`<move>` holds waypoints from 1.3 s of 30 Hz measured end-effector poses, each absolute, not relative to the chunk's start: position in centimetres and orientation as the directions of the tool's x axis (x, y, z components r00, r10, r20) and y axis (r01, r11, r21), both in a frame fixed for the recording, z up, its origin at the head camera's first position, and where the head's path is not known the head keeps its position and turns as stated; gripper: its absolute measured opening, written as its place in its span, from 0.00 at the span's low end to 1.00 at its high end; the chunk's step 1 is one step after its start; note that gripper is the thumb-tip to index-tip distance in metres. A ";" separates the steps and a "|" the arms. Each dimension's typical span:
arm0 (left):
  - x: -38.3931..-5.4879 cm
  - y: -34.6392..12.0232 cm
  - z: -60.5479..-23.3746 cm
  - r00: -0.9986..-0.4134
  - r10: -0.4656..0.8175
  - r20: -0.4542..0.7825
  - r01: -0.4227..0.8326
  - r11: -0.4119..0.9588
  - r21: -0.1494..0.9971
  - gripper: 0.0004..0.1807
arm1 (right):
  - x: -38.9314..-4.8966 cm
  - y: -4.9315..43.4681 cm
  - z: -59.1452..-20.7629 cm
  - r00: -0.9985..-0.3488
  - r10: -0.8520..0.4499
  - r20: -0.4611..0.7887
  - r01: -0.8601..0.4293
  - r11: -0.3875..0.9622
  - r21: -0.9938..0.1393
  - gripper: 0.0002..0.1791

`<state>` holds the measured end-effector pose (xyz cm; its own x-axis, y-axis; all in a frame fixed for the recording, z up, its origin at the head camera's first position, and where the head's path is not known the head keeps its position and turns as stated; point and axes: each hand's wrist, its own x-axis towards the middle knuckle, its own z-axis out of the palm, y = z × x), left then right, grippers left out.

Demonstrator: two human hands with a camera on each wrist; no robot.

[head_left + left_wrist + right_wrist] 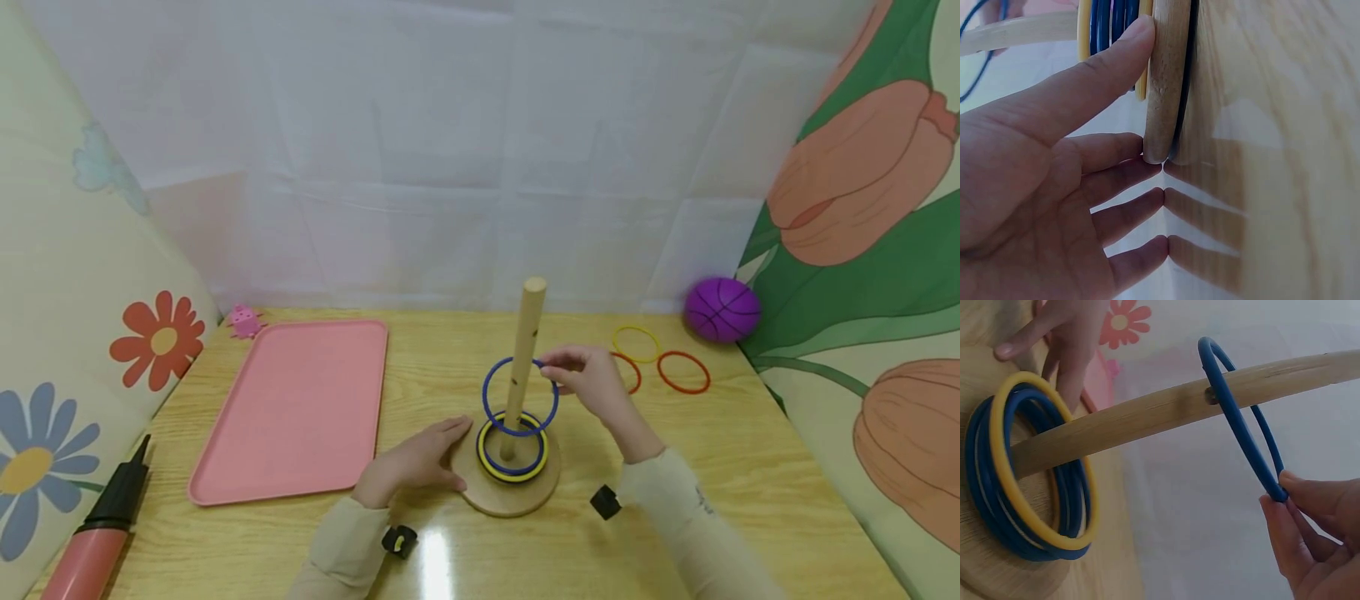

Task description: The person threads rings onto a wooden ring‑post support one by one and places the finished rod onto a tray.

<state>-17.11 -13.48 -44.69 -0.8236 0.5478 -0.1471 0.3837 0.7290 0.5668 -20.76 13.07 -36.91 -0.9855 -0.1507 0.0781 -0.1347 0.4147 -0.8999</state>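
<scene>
Soft light — glare on tabletop

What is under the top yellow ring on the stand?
Blue rings, then another yellow ring against the wooden base. In the left wrist view, the left hand covers part of these rings; the base directly beneath them is hidden.

Observed wood-grain table, with bright glare patch near front edge of view. Noted pink tray lying flat at left, corners rounded, rim raised. Recorded small pink toy just beside tray's far left corner, dark-spotted. Logged purple ball, dark-seamed like a basketball, at far right corner, against tulip-print cloth. Marked pump-like object, body red-pink, nozzle black and tapered, at lower left, cut off by frame. Saw creased white cloth behind; pale flowered cloth at left.
</scene>
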 end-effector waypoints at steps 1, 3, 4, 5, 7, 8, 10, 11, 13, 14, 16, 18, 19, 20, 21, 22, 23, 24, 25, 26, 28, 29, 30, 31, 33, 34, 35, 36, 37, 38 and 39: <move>-17.1 -13.5 -44.7 -0.824 0.548 -0.148 0.383 0.730 0.566 0.51 | -20.8 13.0 -37.4 -0.985 -0.156 0.071 -0.131 0.418 -0.899 0.09; -17.1 -13.5 -44.7 -0.823 0.548 -0.148 0.385 0.731 0.564 0.51 | -20.8 12.9 -38.3 -0.985 -0.162 0.058 -0.123 0.427 -0.896 0.09; -17.2 -13.5 -44.8 -0.823 0.548 -0.146 0.387 0.731 0.562 0.51 | -20.8 12.9 -38.7 -0.985 -0.166 0.051 -0.119 0.431 -0.894 0.09; -17.2 -13.5 -44.8 -0.823 0.549 -0.144 0.389 0.730 0.561 0.51 | -20.8 12.8 -39.1 -0.985 -0.169 0.044 -0.115 0.437 -0.892 0.08; -17.2 -13.5 -44.9 -0.822 0.552 -0.140 0.395 0.729 0.559 0.51 | -20.7 12.6 -39.8 -0.985 -0.169 0.028 -0.102 0.444 -0.890 0.08; -17.2 -13.5 -44.9 -0.822 0.553 -0.138 0.396 0.728 0.560 0.51 | -20.7 12.6 -40.1 -0.985 -0.172 0.023 -0.099 0.449 -0.888 0.08; -17.2 -13.5 -45.0 -0.821 0.555 -0.132 0.400 0.726 0.559 0.51 | -20.6 12.4 -40.8 -0.983 -0.184 0.018 -0.101 0.457 -0.884 0.08; -17.2 -13.5 -45.0 -0.821 0.556 -0.130 0.403 0.726 0.558 0.51 | -20.6 12.4 -41.0 -0.982 -0.188 0.014 -0.101 0.459 -0.883 0.08; -17.3 -13.5 -45.0 -0.820 0.558 -0.127 0.407 0.724 0.557 0.51 | -20.5 12.2 -41.6 -0.980 -0.196 0.006 -0.097 0.460 -0.883 0.08; -17.3 -13.5 -45.0 -0.820 0.558 -0.126 0.407 0.724 0.557 0.51 | -20.5 12.2 -41.9 -0.980 -0.201 0.004 -0.099 0.463 -0.881 0.08; -17.2 -13.5 -44.9 -0.820 0.559 -0.126 0.407 0.724 0.558 0.51 | -20.4 12.2 -42.5 -0.978 -0.206 -0.005 -0.093 0.462 -0.882 0.07; -17.2 -13.5 -44.9 -0.821 0.556 -0.131 0.402 0.725 0.559 0.51 | -20.4 12.2 -42.9 -0.978 -0.208 -0.014 -0.087 0.467 -0.880 0.07; -17.2 -13.5 -44.9 -0.822 0.554 -0.134 0.399 0.727 0.560 0.51 | -20.4 12.2 -43.2 -0.978 -0.207 -0.015 -0.086 0.469 -0.879 0.07; -17.2 -13.5 -44.8 -0.822 0.552 -0.136 0.396 0.728 0.560 0.51 | -20.4 12.2 -43.3 -0.979 -0.205 -0.019 -0.082 0.474 -0.877 0.07; -17.1 -13.5 -44.8 -0.823 0.551 -0.138 0.394 0.729 0.560 0.51 | -20.4 12.1 -43.4 -0.979 -0.203 -0.021 -0.080 0.477 -0.875 0.07; -17.1 -13.5 -44.8 -0.824 0.549 -0.140 0.391 0.730 0.560 0.51 | -20.4 12.1 -43.6 -0.980 -0.199 -0.023 -0.078 0.483 -0.872 0.06; -17.1 -13.5 -44.7 -0.824 0.548 -0.140 0.390 0.730 0.561 0.51 | -20.4 12.1 -43.6 -0.980 -0.196 -0.025 -0.075 0.488 -0.870 0.06; -17.1 -13.5 -44.7 -0.825 0.547 -0.142 0.389 0.731 0.561 0.51 | -20.4 12.1 -43.7 -0.981 -0.191 -0.028 -0.070 0.490 -0.869 0.06; -17.1 -13.5 -44.7 -0.825 0.546 -0.143 0.387 0.731 0.562 0.51 | -20.4 12.1 -43.8 -0.982 -0.189 -0.027 -0.071 0.491 -0.868 0.06; -17.1 -13.5 -44.6 -0.825 0.547 -0.142 0.387 0.731 0.562 0.51 | -20.4 12.1 -43.8 -0.982 -0.187 -0.028 -0.069 0.492 -0.868 0.06; -17.1 -13.5 -44.6 -0.825 0.547 -0.142 0.387 0.731 0.562 0.51 | -20.4 12.0 -43.8 -0.982 -0.185 -0.031 -0.066 0.494 -0.867 0.06; -17.1 -13.5 -44.6 -0.825 0.547 -0.143 0.388 0.731 0.561 0.51 | -20.4 12.0 -43.8 -0.983 -0.183 -0.031 -0.065 0.496 -0.866 0.06; -17.1 -13.5 -44.6 -0.825 0.546 -0.143 0.387 0.732 0.560 0.51 | -20.4 12.0 -43.8 -0.983 -0.180 -0.031 -0.064 0.499 -0.865 0.06; -17.1 -13.5 -44.6 -0.825 0.547 -0.142 0.389 0.732 0.559 0.51 | -20.3 12.0 -43.7 -0.984 -0.177 -0.033 -0.061 0.502 -0.863 0.06; -17.1 -13.5 -44.5 -0.825 0.547 -0.143 0.389 0.733 0.557 0.51 | -20.3 12.0 -43.8 -0.984 -0.174 -0.030 -0.064 0.514 -0.855 0.06; -17.1 -13.5 -44.5 -0.825 0.546 -0.144 0.389 0.734 0.557 0.51 | -20.3 12.0 -43.8 -0.984 -0.173 -0.029 -0.067 0.520 -0.851 0.06; -17.1 -13.5 -44.5 -0.825 0.546 -0.143 0.389 0.734 0.557 0.51 | -20.3 12.0 -43.8 -0.985 -0.173 -0.027 -0.069 0.525 -0.848 0.06; -17.1 -13.5 -44.5 -0.825 0.546 -0.144 0.388 0.734 0.558 0.51 | -20.3 12.0 -43.9 -0.985 -0.173 -0.024 -0.073 0.531 -0.844 0.05; -17.1 -13.5 -44.5 -0.825 0.546 -0.144 0.387 0.733 0.559 0.51 | -20.3 12.0 -44.0 -0.984 -0.174 -0.022 -0.076 0.536 -0.841 0.05; -17.1 -13.4 -44.5 -0.825 0.546 -0.145 0.387 0.733 0.560 0.51 | -20.3 12.0 -44.0 -0.984 -0.176 -0.019 -0.081 0.541 -0.837 0.05; -17.1 -13.4 -44.4 -0.825 0.546 -0.146 0.386 0.733 0.561 0.51 | -20.3 12.0 -44.1 -0.984 -0.175 -0.019 -0.080 0.542 -0.836 0.05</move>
<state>-17.06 -13.45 -44.45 -0.8251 0.5459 -0.1458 0.3856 0.7326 0.5608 -20.31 11.97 -44.09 -0.9843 -0.1753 -0.0191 -0.0804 0.5425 -0.8362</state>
